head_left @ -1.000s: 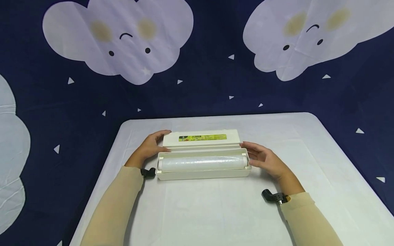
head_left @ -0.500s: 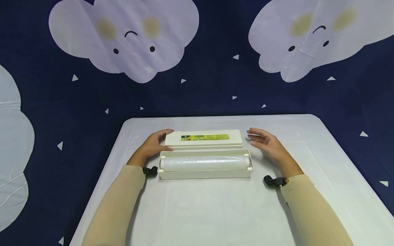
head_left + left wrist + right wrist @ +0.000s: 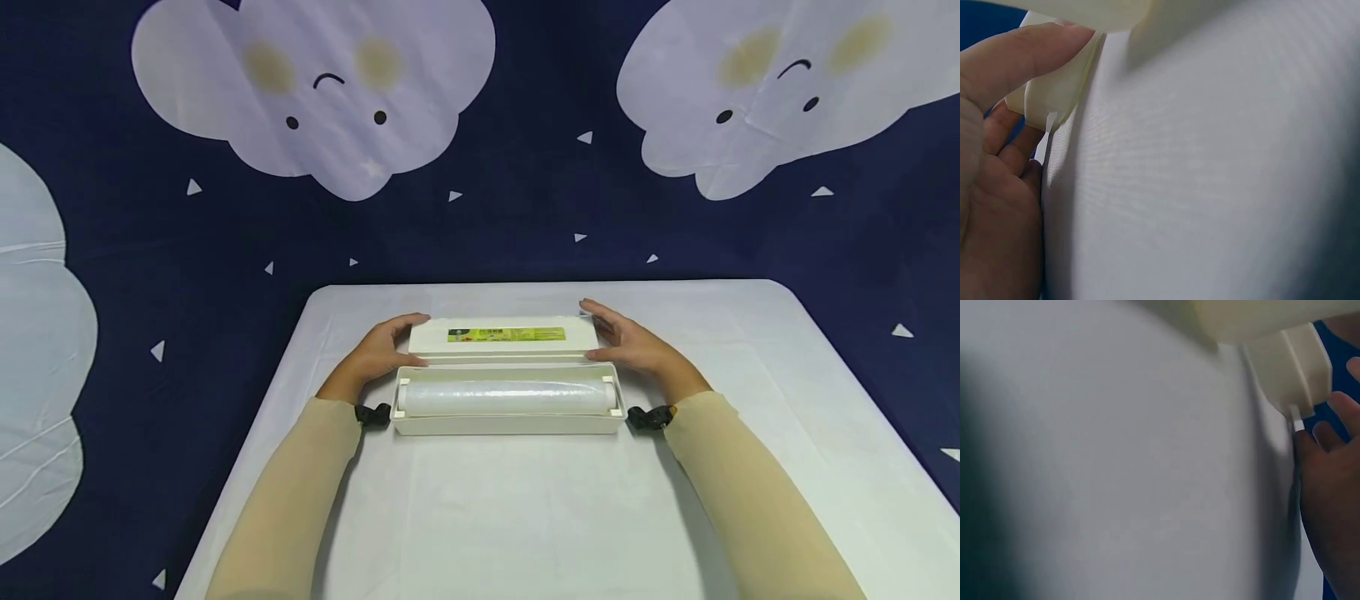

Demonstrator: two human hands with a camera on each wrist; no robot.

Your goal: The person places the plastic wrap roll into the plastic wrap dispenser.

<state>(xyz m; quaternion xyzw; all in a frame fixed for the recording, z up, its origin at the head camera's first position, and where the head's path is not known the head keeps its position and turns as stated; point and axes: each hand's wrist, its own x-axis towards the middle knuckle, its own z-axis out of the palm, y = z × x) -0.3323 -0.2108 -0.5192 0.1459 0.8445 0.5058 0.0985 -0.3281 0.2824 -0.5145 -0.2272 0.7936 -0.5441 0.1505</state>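
An open cream box holds a roll of cling film. Just behind it lies its cream lid, bearing a yellow-green label. My left hand grips the lid's left end, thumb along the front side and fingers behind; the left wrist view shows the thumb lying over the lid end. At the opposite end, my right hand is spread around the lid, thumb near its front corner and fingers reaching behind. In the right wrist view, the fingers stand close beside the lid end.
A white cloth covers the table. Behind its far edge hangs a dark blue curtain with cloud prints. Black wrist cameras sit close to the box's two ends.
My right hand has left the box's right end, moved back through the air and come in to the lid's right end. The left hand has stayed on the lid.
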